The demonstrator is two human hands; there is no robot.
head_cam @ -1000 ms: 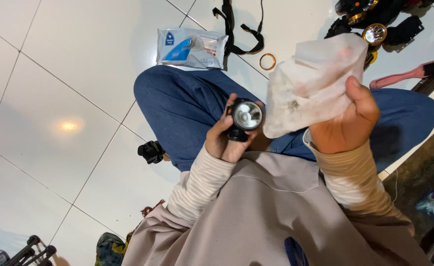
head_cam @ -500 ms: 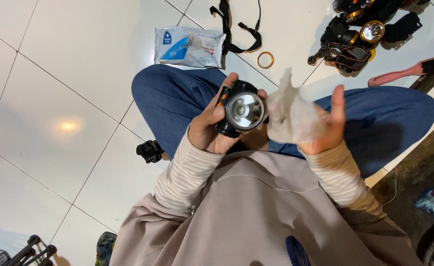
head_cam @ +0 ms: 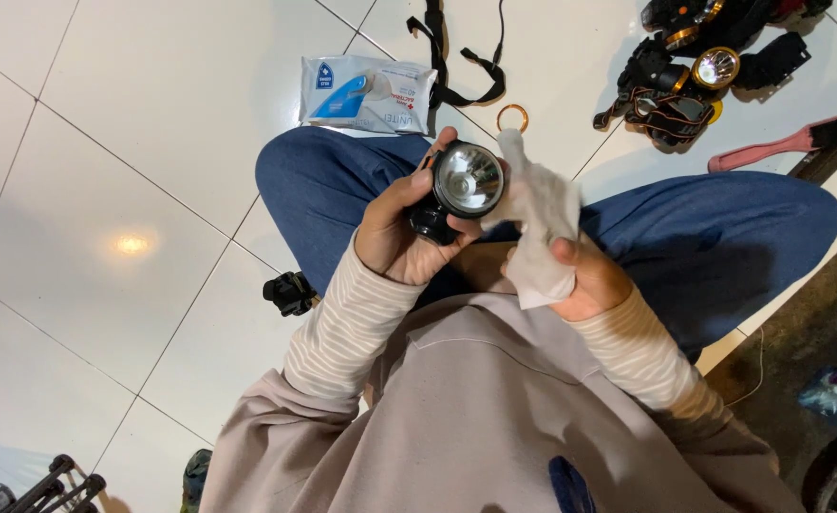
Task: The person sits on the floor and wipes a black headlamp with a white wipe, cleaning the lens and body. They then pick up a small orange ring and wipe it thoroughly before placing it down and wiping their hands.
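My left hand grips a black headlamp with a round shiny reflector, its lens turned up toward me. A bunched white wipe is wrapped over the fingers of my right hand, and its top edge presses against the right rim of the lamp. Both hands are over my lap, above my blue jeans.
On the white tiled floor lie a blue-and-white pack of wipes, a black strap, a small orange ring, a pile of more headlamps and a pink-handled tool. A small black part sits by my left leg.
My right hand came down and inward and bunched the spread wipe against the lamp's rim. My left hand lifted the lamp and turned its lens upward.
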